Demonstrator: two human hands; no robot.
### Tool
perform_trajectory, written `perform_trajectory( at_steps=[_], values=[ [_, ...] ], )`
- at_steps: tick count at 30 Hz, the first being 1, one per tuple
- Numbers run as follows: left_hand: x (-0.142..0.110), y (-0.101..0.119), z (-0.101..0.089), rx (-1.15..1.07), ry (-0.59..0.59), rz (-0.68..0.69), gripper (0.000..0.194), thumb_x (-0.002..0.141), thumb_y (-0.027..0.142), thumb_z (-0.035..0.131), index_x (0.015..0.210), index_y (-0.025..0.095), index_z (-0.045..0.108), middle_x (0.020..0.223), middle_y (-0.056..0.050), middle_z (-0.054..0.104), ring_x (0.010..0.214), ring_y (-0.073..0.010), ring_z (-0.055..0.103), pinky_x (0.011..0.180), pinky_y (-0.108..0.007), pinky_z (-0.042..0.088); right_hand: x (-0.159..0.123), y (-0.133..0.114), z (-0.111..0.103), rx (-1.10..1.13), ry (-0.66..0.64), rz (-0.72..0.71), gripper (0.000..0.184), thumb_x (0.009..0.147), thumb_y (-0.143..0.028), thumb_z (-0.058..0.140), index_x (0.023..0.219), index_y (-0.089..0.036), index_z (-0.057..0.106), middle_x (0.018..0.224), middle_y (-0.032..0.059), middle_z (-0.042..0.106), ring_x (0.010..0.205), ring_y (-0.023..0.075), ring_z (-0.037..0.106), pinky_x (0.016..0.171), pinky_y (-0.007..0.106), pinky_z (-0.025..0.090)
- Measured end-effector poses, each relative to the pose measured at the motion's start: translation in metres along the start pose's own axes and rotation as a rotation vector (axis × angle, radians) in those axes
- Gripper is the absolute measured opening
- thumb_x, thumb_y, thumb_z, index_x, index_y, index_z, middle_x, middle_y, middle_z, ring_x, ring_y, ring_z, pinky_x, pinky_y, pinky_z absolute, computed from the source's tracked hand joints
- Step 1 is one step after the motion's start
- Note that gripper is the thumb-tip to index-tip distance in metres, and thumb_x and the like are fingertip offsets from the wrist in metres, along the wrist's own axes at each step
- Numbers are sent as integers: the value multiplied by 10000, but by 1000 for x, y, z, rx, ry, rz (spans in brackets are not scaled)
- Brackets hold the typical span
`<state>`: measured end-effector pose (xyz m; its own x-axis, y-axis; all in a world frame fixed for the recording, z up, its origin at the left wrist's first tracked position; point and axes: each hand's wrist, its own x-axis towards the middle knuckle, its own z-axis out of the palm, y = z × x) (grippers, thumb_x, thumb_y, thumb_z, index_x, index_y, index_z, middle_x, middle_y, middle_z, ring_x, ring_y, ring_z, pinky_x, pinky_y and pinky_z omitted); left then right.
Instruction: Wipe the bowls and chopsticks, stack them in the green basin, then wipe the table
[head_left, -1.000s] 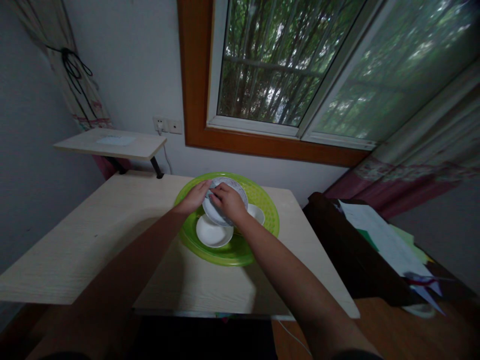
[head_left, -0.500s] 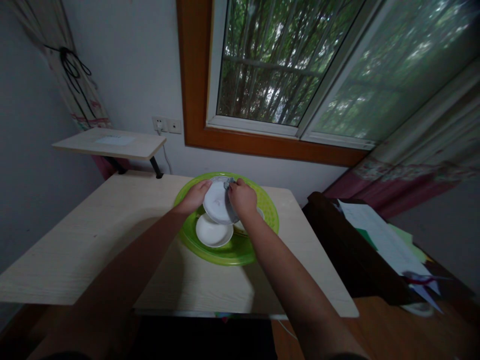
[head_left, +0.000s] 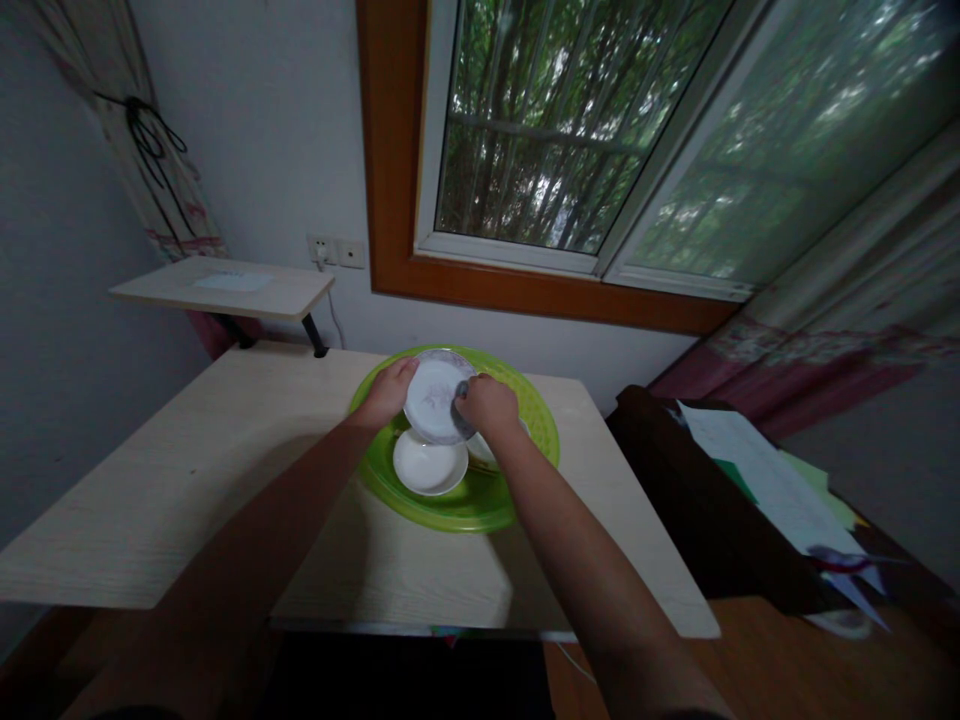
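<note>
My left hand (head_left: 388, 391) grips the left rim of a white plate (head_left: 435, 400) with a faint pattern at its middle, tilted toward me above a green basin (head_left: 450, 518). In my right hand (head_left: 489, 402) is a small grey cloth (head_left: 460, 390), pressed to the plate's right side; most of it is hidden by the fingers. A white bowl (head_left: 430, 466) lies in the basin just below the plate. Behind my right wrist, another white dish (head_left: 481, 450) shows only in part.
The basin stands on a light wooden desk (head_left: 225, 480) with a raised shelf (head_left: 225, 285) at the back left. Right of the desk, a dark cabinet (head_left: 675, 490) carries papers (head_left: 765, 475). A window (head_left: 570, 130) and wall sockets (head_left: 336, 252) are behind.
My right hand has slid the cloth down from the plate's upper rim to its right side. The left hand keeps its hold on the plate.
</note>
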<state>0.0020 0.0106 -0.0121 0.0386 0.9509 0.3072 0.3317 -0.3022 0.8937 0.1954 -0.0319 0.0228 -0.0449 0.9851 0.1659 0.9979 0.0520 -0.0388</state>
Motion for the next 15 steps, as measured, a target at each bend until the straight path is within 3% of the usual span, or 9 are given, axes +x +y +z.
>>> perform_trajectory(
  at_steps=[4, 7, 12, 15],
  values=[
    [1, -1, -2, 1, 25, -39, 429, 973, 445, 444, 1046, 155, 752, 1123, -120, 768, 1097, -265, 684, 1033, -385, 504, 1, 3, 2, -9, -101, -67, 353, 854, -371, 604, 1045, -150, 802, 1055, 191, 773, 934, 294, 739, 785, 336, 533],
    [0, 0, -4, 10, 66, -63, 414, 969, 444, 450, 1052, 163, 744, 1128, -124, 766, 1066, -256, 688, 997, -365, 511, 1, 5, 3, 65, -188, -195, 319, 827, -402, 637, 975, -181, 813, 970, 132, 789, 856, 243, 719, 732, 288, 491],
    [-1, 2, -5, 30, 67, -50, 429, 978, 444, 428, 1057, 150, 730, 1117, -134, 763, 1035, -251, 683, 974, -354, 512, -2, 6, 8, 398, -337, -445, 219, 820, -332, 652, 840, -153, 777, 748, 12, 720, 689, 150, 604, 635, 232, 399],
    [0, 2, -3, 44, 60, -45, 433, 982, 439, 418, 1053, 142, 725, 1117, -136, 758, 1031, -252, 680, 981, -364, 512, -1, 3, 14, 629, -367, -552, 150, 804, -217, 648, 867, -148, 764, 799, -4, 709, 745, 141, 606, 695, 219, 424]
  ],
)
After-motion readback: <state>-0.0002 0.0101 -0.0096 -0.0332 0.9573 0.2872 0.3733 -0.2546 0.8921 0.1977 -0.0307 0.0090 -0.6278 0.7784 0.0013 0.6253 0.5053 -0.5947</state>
